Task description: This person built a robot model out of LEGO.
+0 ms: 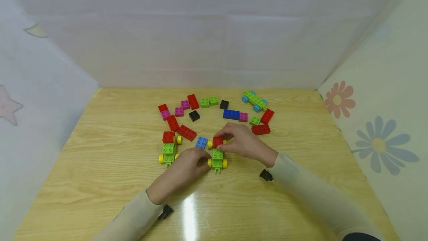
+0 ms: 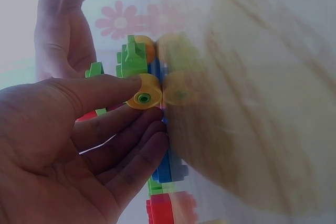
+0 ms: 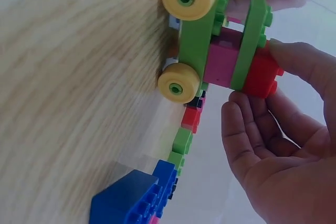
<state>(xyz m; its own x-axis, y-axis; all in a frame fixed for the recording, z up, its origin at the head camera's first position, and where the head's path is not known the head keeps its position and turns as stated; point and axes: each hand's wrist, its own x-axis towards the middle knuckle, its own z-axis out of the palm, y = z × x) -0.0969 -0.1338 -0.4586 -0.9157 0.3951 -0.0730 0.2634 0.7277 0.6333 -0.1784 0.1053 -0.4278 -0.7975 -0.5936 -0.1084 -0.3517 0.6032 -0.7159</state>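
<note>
A green toy car point(image 1: 217, 154) with yellow wheels stands upright in front of me. On its chassis sit a pink brick point(image 3: 220, 64), a long green plate point(image 3: 248, 43) and, topmost, a red brick point(image 3: 260, 74). My right hand point(image 1: 242, 141) pinches that red brick between thumb and fingers. From the other side my left hand point(image 1: 190, 162) holds the car by a yellow wheel point(image 2: 144, 97), thumb on the wheel's top and fingers beside it. Just behind the left hand lies a light blue brick point(image 1: 201, 143). Left of it stands a similar green car point(image 1: 168, 148) topped with red.
Loose red, pink, green and black bricks lie in an arc behind the hands, with a dark blue brick point(image 1: 231, 114) among them. A green chassis with blue wheels point(image 1: 255, 100) stands at the back right. White patterned sheets point(image 1: 214, 47) border the wooden table point(image 1: 100, 159).
</note>
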